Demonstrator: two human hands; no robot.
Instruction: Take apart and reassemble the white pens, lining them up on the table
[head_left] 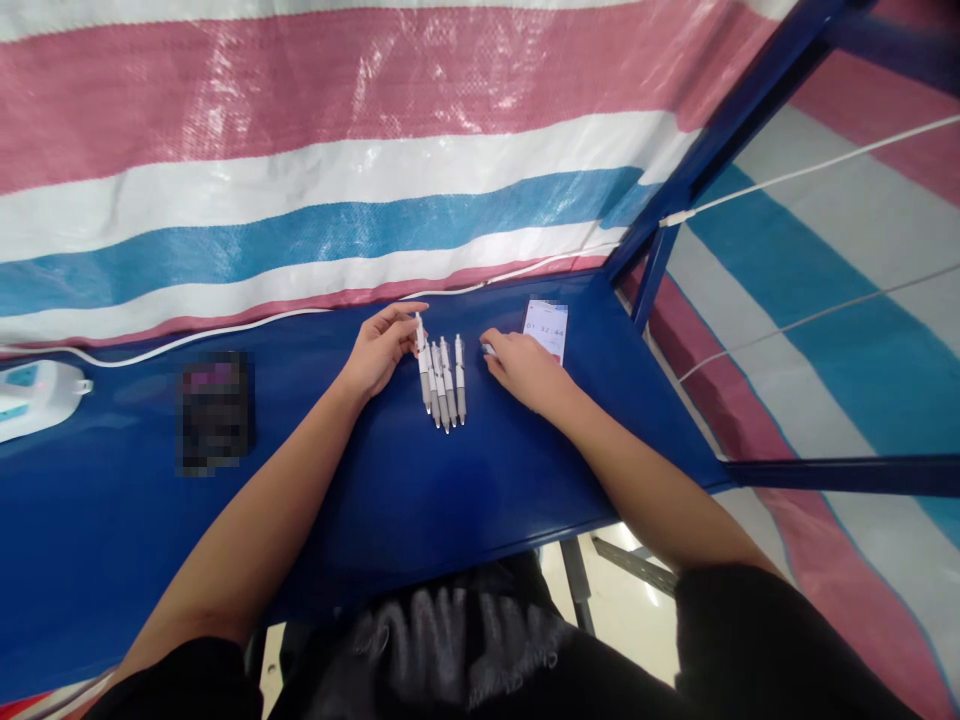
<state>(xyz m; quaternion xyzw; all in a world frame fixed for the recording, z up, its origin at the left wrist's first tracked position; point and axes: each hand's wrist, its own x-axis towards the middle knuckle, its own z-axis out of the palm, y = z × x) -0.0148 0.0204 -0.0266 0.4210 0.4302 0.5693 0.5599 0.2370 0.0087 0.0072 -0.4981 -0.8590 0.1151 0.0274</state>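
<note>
Several white-and-grey click pens [448,385] lie side by side on the blue table, their tips toward me. My left hand [381,348] is at their left end, its thumb and fingers closed around the upper part of the leftmost pen [424,375]. That pen sits a little farther from me than the others. To the right of the row, my right hand [521,368] rests near the table with curled fingers. A small pale bit shows at its fingertips, too little to name. Just behind the right hand lies a phone [551,322] with a timer on its screen.
On the left of the blue table [450,500] lies a dark blurred-out item [216,412], with a white device [37,395] beyond it. A white cable [292,313] runs along the back edge by a striped sheet [337,240]. Blue frame posts [652,270] stand at right.
</note>
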